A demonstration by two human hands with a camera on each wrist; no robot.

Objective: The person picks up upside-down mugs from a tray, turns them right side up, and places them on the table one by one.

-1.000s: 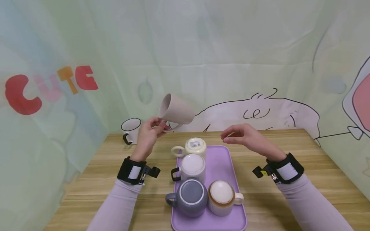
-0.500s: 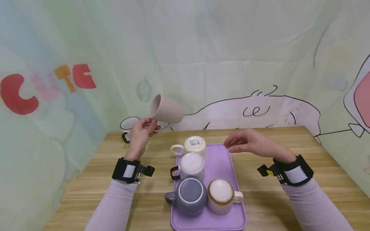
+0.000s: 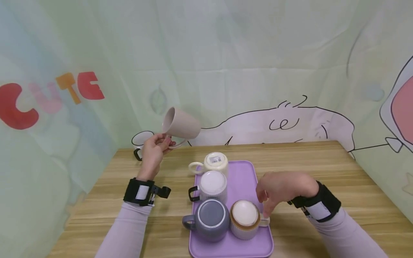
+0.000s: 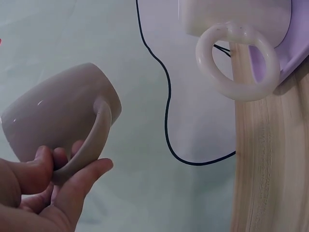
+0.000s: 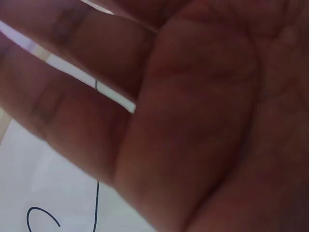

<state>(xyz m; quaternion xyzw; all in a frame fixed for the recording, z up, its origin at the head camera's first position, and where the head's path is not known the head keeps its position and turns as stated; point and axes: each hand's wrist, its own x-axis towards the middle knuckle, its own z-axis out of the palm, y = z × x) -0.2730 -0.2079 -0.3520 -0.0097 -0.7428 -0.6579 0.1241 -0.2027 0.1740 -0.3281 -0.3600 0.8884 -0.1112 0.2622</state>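
My left hand (image 3: pixel 155 152) pinches a beige mug (image 3: pixel 182 123) by its handle (image 4: pixel 91 145), up in the air beyond the tray; the mug lies tilted, its mouth to the left. Over the right side of the purple tray (image 3: pixel 240 175) hangs my right hand (image 3: pixel 284 188), fingers bent downward and holding nothing. Its thumb is close to the handle of a white mug with a brown band (image 3: pixel 245 216); whether they touch, I cannot tell. Upside down on the tray also stand a grey-blue mug (image 3: pixel 211 216), a white mug with a black handle (image 3: pixel 213 184) and a cream mug (image 3: pixel 216 162).
Behind my left hand, a white mug with a black rim and handle (image 3: pixel 138 152) stands upright at the wooden table's (image 3: pixel 300 156) back left, partly hidden. A printed cloth (image 3: pixel 258 46) hangs close behind the table.
The left hand has shifted left with the beige mug, covering more of the mug behind it. My right hand has come down and nearer, to the brown-banded mug's handle.
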